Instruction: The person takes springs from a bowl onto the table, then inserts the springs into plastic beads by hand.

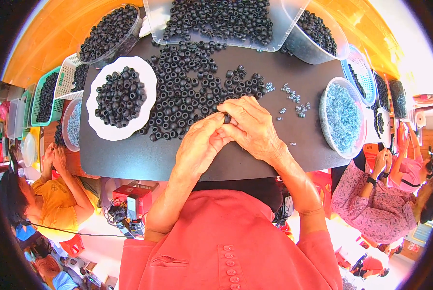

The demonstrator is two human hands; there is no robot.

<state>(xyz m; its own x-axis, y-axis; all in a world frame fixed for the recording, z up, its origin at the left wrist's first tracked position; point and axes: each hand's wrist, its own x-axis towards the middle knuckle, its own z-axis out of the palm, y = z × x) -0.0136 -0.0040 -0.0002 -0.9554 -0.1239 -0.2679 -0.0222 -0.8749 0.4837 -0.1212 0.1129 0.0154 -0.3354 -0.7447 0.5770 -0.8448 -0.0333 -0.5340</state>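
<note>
Pinching one small black ring (pixel 227 118), I see both hands' fingers (pixel 240 116) closed around it. Matte rubbery rings (pixel 187 92) litter the dark bench (pixel 129 154).

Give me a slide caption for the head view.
Both hands, left hand and right hand, pinch one black ring over a dark table strewn with rings.

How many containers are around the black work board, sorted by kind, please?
White scalloped plate: 1
Clear round bowls: 4
Clear rectangular tray: 1
Plastic mesh baskets: 3
Total: 9, counting only those clearly visible; more at the picture's rim cannot be told apart.
</note>
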